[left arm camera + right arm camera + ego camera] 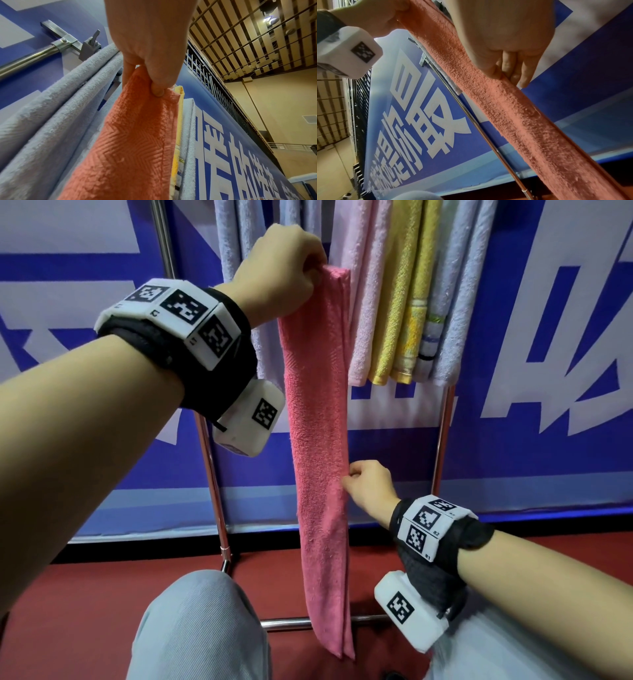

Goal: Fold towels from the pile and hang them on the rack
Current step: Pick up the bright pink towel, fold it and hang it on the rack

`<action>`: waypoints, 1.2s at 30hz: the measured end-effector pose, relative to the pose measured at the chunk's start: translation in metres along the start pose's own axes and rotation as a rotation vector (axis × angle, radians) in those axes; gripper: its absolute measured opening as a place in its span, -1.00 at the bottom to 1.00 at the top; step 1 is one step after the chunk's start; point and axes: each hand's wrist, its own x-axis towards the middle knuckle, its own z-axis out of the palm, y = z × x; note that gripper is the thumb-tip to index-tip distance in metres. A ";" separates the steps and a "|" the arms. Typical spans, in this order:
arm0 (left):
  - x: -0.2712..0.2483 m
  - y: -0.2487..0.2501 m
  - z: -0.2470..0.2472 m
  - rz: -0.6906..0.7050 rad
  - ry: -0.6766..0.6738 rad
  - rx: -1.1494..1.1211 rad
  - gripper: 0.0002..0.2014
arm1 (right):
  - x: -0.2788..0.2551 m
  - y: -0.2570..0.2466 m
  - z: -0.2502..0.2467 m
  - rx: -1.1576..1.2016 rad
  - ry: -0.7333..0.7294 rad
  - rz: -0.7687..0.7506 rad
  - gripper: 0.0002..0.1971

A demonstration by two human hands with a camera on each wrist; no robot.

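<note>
Knees: two legs in pale grey trousers [191, 628] sit at 6 o'clock, closest to the camera, over the red floor [51, 611].
Right hand: the right hand [368, 487] is at 4 o'clock. Its thumb and fingers pinch the right edge of the pink towel [318, 440], about halfway down.
Left hand: the left hand [284, 268] is up high at 12 o'clock. Its curled fingers grip the top end of the pink towel.
Pink towel: it is folded long and thin. It hangs straight down from the left hand, in front of the rack [212, 474]. Its bottom end is down by the knees.
Rack: a shiny metal frame just behind the pink towel.
Hung towels: pale blue [239, 241], light pink [363, 302] and yellow [400, 302] towels hang side by side at 12 to 1 o'clock.
Wall: a blue and white banner [531, 405] is farthest back.
</note>
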 end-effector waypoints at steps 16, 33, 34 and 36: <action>0.004 -0.008 -0.003 -0.005 0.039 -0.005 -0.70 | -0.011 -0.006 0.019 0.093 -0.033 -0.110 -0.87; 0.012 -0.005 -0.004 -0.087 0.096 -0.156 -0.66 | 0.010 0.009 0.021 0.198 -0.110 0.139 -0.58; 0.012 -0.006 -0.003 -0.085 0.097 -0.147 -0.67 | 0.011 0.009 0.021 0.175 -0.107 0.126 -0.62; 0.012 -0.009 -0.003 -0.088 0.100 -0.140 -0.67 | 0.012 0.010 0.021 0.129 -0.107 0.099 -0.70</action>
